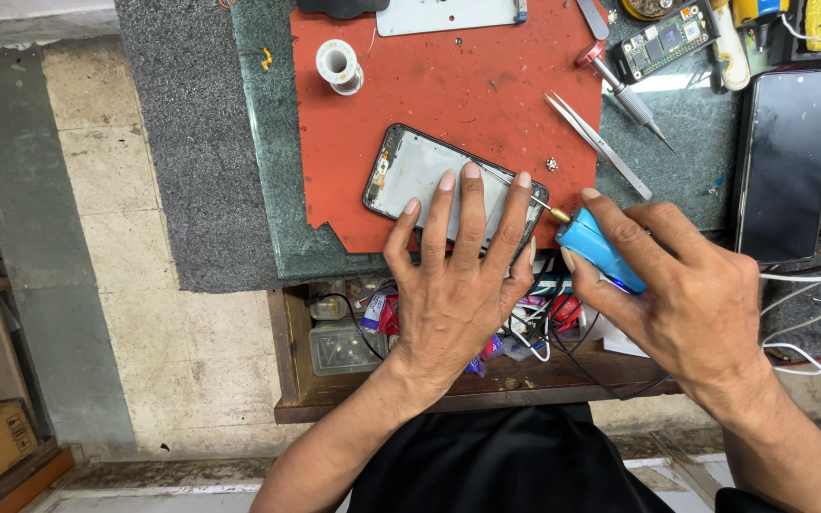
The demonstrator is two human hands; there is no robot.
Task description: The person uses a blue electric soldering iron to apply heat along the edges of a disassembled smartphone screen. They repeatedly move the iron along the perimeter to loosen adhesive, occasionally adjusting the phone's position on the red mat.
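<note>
- my right hand [686,285] is wrapped tight round the blue electric screwdriver [601,249], tip at the frame's right corner
- left hand [458,275] lies flat, fingers spread, pinning the phone frame [420,171] on the red mat [448,95]
- frame looks thin, light, bendy, probably fragile, so press the edges
- tweezers [599,142] and solder spool [339,65] beyond

A white spool of solder wire [339,66] stands on the red rubber mat [448,85]. Silver metal tweezers [598,142] lie across the mat's right edge, a red-collared precision screwdriver [621,91] above them, a green circuit board [664,39] beyond. A dark glass-fronted phone [787,161] lies on the green stone surface [686,142].
</note>
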